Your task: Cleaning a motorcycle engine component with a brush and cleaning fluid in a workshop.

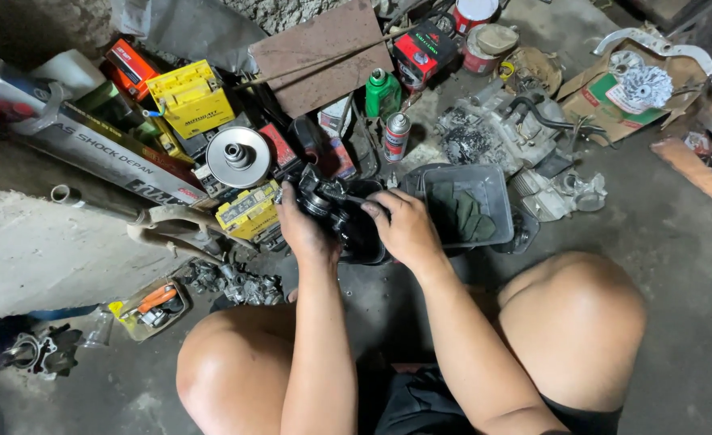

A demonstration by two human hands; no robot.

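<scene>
Both hands are gripping a greasy black metal engine part (pixel 341 217), held between them above the floor: the left hand (pixel 301 229) is clamping its left side, the right hand (pixel 404 229) is closing over its right side, just beside a grey plastic tray (pixel 497 189)

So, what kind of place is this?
Probably a small motorbike repair workshop: both hands hold a greasy black engine part over a concrete floor, with an engine block and spray can nearby.
</scene>
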